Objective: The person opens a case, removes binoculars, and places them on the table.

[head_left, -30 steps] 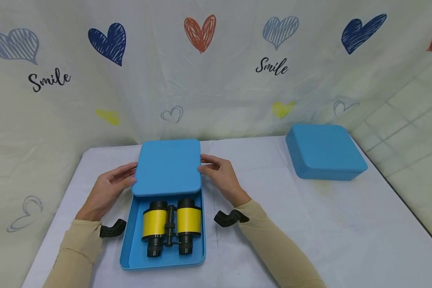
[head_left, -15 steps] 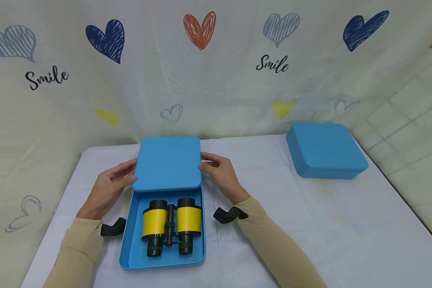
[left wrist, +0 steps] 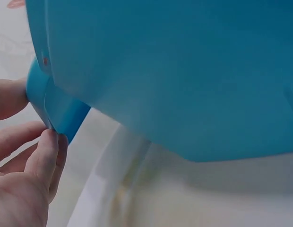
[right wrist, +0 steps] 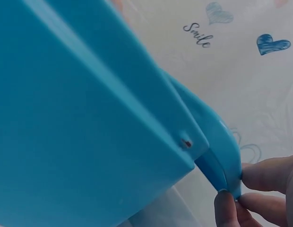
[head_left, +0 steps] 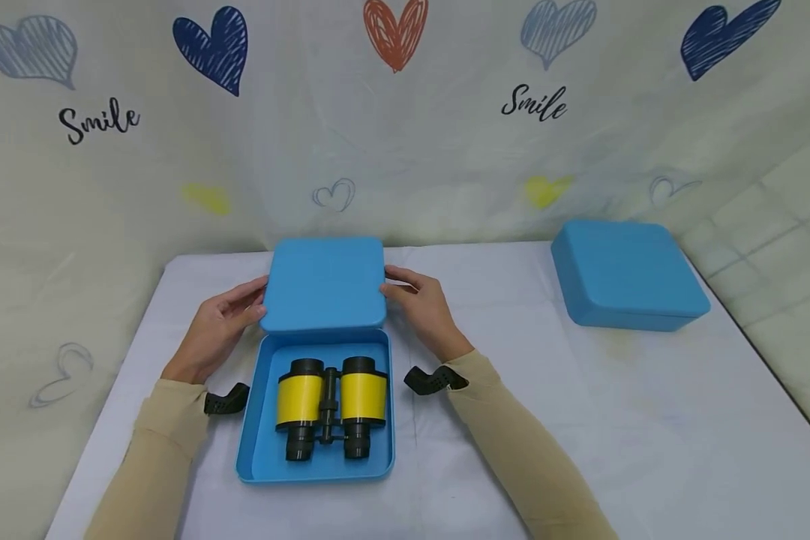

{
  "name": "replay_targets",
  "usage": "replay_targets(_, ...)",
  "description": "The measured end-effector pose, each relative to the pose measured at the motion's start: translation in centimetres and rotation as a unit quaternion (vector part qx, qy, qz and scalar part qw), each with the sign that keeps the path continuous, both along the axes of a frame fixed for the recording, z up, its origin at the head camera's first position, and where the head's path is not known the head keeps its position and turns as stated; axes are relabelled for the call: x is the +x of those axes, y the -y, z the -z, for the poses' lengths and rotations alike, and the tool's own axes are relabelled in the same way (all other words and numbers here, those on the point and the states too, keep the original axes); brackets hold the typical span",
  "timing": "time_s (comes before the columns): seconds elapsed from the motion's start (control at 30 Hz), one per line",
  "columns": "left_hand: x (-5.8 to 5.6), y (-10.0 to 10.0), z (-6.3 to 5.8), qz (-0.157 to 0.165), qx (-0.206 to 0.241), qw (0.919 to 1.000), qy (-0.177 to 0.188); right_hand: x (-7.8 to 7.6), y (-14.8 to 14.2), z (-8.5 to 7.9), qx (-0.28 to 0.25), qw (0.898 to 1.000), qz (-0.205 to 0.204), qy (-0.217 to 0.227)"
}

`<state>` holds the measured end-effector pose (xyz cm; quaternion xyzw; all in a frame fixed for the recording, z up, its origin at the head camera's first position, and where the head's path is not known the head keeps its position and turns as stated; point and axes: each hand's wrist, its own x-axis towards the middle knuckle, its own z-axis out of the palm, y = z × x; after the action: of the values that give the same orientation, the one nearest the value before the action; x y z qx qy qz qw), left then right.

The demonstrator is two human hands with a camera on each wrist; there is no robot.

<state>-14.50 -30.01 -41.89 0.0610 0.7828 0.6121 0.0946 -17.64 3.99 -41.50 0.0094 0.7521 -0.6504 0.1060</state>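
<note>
A blue rectangular box (head_left: 256,450) lies on the table, its inside facing up. Yellow and black binoculars (head_left: 300,399) rest in it, eyepieces towards me. Beyond its far edge is the matching blue lid (head_left: 327,285), which hides the table behind it. My left hand (head_left: 216,330) pinches the lid's left edge between thumb and fingers. On the opposite edge, my right hand (head_left: 432,311) pinches it the same way. Both wrist views show fingers gripping the lid's rim (left wrist: 38,85), with the box's outer wall (right wrist: 90,142) large in the foreground.
A second blue box (head_left: 628,277), closed, stands at the back right of the white-covered table (head_left: 513,450). Behind the table hangs a pale cloth (head_left: 405,150) printed with hearts and "Smile". Each wrist carries a black curved piece (head_left: 226,400).
The lid has moved back, away from me, with both hands on it, uncovering the far part of the box. The binoculars stay in place in the box, while the head view has shifted slightly.
</note>
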Motion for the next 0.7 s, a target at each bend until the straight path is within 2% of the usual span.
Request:
replay_targets(0.23,-1.3,-0.7,0.1,0.002,-0.001,1.0000,0.002,-0.9,-0.2,0.1,-0.019,1.000,0.008,-0.005)
replay_targets(0.37,-1.9,-0.7,0.5,0.015,-0.028,0.9994,0.014,-1.1,-0.4,0.3,-0.007,1.000,0.009,-0.009)
replay_targets(0.53,-2.4,-0.5,1.1,0.028,-0.091,0.9950,0.033,-1.4,-0.5,0.8,0.038,0.999,0.006,-0.005)
replay_targets(0.7,-2.6,-0.4,1.8,0.037,-0.119,0.9913,0.044,-1.8,-0.6,1.4,0.091,0.996,-0.001,-0.007)
